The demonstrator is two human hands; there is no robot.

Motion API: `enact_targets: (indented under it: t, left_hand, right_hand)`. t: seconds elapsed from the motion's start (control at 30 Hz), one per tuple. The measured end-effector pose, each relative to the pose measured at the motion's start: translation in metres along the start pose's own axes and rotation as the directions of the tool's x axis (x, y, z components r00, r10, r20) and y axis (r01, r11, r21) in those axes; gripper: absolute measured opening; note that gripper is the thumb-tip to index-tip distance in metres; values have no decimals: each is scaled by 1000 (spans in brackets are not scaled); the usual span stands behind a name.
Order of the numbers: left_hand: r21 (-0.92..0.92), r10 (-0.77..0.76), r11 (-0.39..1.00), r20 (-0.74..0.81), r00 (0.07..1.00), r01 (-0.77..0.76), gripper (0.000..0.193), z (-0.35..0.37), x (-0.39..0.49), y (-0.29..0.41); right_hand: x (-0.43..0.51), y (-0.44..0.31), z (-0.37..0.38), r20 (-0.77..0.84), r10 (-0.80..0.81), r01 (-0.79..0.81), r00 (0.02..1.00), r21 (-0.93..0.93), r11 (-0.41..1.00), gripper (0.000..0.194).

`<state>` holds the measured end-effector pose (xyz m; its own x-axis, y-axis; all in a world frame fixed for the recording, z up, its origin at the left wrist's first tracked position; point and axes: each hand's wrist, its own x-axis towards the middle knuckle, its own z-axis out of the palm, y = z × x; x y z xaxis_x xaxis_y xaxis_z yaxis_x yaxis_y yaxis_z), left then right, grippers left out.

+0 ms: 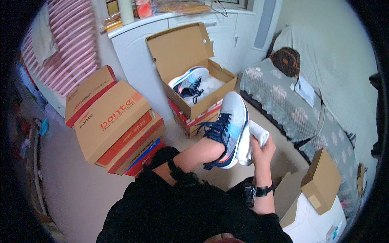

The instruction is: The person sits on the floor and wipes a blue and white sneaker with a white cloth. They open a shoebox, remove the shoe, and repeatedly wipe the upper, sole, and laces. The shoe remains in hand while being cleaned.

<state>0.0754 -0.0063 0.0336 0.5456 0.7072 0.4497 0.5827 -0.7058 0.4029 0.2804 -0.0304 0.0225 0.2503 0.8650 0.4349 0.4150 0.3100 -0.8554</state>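
Observation:
A grey-and-blue sneaker (232, 117) with navy laces is held up in front of me, toe pointing away. My left hand (216, 148) reaches into its opening and holds it from within; the fingers are hidden inside. A folded white cloth (258, 135) is gripped in my right hand (263, 150), pressed to or right beside the white sole. Beyond the toe, an open brown shoebox (179, 42) has its lid raised. The matching sneaker (190, 80) lies in it on its side, upon white tissue paper (211, 86).
Red shoeboxes (194, 117) support the open one. More shoeboxes (112, 106) are stacked at left, beside a pink radiator (74, 45). White cabinets (136, 45) stand behind. A floral-covered sofa (279, 88) runs along the right. A cardboard box (320, 182) rests on a white surface at lower right.

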Motion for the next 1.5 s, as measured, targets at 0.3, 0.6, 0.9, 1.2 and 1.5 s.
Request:
enact_targets:
  t: [0.3, 0.6, 0.9, 1.2, 1.5]
  left_hand:
    - [-6, 40, 999, 45, 998, -40, 34, 1, -13, -10]
    - [-7, 55, 998, 88, 995, -55, 34, 5, -29, -20]
    - [-10, 34, 999, 130, 991, -33, 27, -6, -31, -15]
    - [-89, -57, 992, 294, 954, 86, 24, -20, -28, -6]
    - [80, 25, 996, 116, 993, -34, 19, -18, -33, -7]
  right_hand:
    - [-8, 12, 5, 21, -58, 51, 998, 246, 968, 27]
    - [-3, 17, -2, 38, 164, -153, 986, 615, 773, 37]
    - [-6, -9, -8, 314, 101, -300, 944, 690, 659, 75]
    - [-19, -27, -8, 792, -23, -541, 610, 438, 717, 72]
    - [-32, -50, 11, 852, -174, 190, 494, 90, 978, 54]
